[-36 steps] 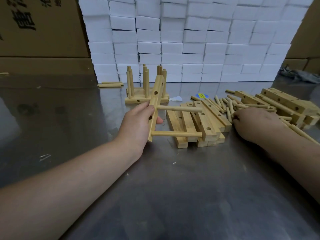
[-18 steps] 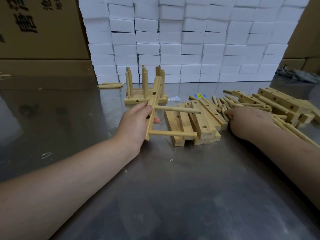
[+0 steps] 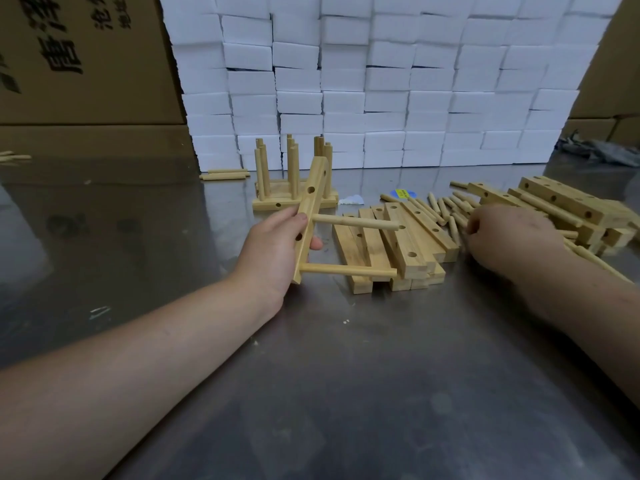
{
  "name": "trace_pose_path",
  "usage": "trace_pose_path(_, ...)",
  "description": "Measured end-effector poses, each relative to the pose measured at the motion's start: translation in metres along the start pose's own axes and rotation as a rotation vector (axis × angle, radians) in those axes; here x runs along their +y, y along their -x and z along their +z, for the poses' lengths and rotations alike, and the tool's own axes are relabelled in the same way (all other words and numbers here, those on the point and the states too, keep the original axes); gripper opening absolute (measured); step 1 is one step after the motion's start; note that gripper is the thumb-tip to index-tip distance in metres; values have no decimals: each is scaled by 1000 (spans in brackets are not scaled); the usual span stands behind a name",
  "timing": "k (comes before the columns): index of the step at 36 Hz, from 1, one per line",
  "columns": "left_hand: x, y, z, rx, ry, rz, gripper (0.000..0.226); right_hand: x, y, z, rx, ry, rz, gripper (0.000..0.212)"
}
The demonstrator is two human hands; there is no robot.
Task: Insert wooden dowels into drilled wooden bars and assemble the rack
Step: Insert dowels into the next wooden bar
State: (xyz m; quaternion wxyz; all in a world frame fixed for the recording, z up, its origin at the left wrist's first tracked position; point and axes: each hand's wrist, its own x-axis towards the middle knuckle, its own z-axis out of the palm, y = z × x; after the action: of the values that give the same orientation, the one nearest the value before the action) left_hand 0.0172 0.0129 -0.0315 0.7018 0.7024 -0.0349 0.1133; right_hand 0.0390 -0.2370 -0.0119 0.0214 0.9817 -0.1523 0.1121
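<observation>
My left hand [image 3: 273, 247] grips a drilled wooden bar [image 3: 310, 209] held on edge above the metal table [image 3: 346, 393]. Two dowels stick out of the bar to the right, an upper dowel [image 3: 356, 222] and a lower dowel [image 3: 349, 270]. My right hand [image 3: 509, 237] lies knuckles up on the pile of loose dowels [image 3: 446, 209], fingers curled down into it; what they hold is hidden. A stack of drilled bars [image 3: 391, 247] lies between my hands. A finished rack [image 3: 294, 181] with upright dowels stands behind the held bar.
More drilled bars [image 3: 568, 206] are heaped at the right. Two dowels [image 3: 225, 174] lie at the foot of a wall of white foam blocks [image 3: 381, 81]. Cardboard boxes [image 3: 79, 64] stand at the back left. A blue-yellow sticker [image 3: 401, 193] lies on the table.
The view has shifted slightly. My left hand keeps the bar in much the same place. My right hand has crept a little left over the loose dowels.
</observation>
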Motion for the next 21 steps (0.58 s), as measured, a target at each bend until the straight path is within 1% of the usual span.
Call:
trace_pose_path(3, 1, 1, 0, -2, -9, 9, 24, 2, -1, -4, 83, -25, 42, 10)
trace_pose_path(6, 1, 2, 1, 1, -8, 16, 25, 5, 0, -10, 123, -16, 91, 10)
trace_pose_path(9, 1, 1, 0, 8, 13, 12, 27, 6, 2, -17, 150, 5, 99, 18)
trace_pose_path(11, 2, 2, 0, -3, 14, 24, 29, 5, 5, -22, 202, -61, 81, 24)
trace_pose_path(13, 2, 3, 0, -16, 20, 38, 31, 4, 12, -27, 299, -220, 27, 31)
trace_pose_path(16, 3, 5, 0, -47, 36, 53, 33, -1, 24, -29, 434, -454, -127, 37)
trace_pose_path(19, 5, 7, 0, -97, 78, 54, 34, -9, 33, -28, 437, -533, -270, 33)
trace_pose_path(21, 6, 8, 0, -127, 98, 50, 35, -14, 40, -27, 413, -582, -353, 24)
